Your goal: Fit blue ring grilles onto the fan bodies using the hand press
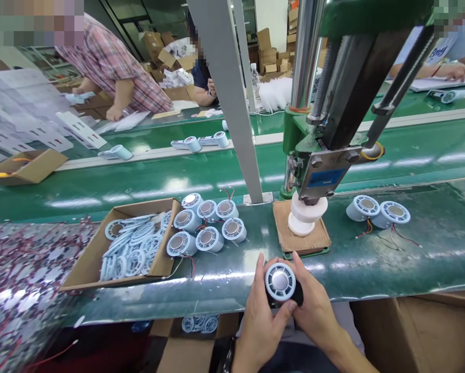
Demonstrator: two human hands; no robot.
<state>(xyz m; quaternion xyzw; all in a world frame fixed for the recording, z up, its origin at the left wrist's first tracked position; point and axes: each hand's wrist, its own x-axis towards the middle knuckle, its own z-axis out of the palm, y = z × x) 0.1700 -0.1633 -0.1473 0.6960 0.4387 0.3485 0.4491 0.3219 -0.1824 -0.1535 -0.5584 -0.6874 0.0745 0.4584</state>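
Both my hands grip a round light-blue fan-like part (pixel 280 281) with a slotted ring and a silver disc facing up. My left hand (pixel 258 320) closes on its left side, with the thumb along the lower edge. From the other side, my right hand (pixel 318 306) wraps round it, its thumb near the front. Something black shows beneath the ring, mostly hidden by my fingers. Just beyond my hands stands a green press, its white round head (pixel 309 208) over a white block (pixel 301 226) on a cardboard pad (pixel 282 239).
Left on the bench, several similar round parts (pixel 209 238) stand by a cardboard box (pixel 82 264) of light-blue rings. Two more parts (pixel 394 212) with wires sit right of the press. Wired discs (pixel 26 274) lie far left. Co-workers sit or stand beyond the green belt (pixel 154 178).
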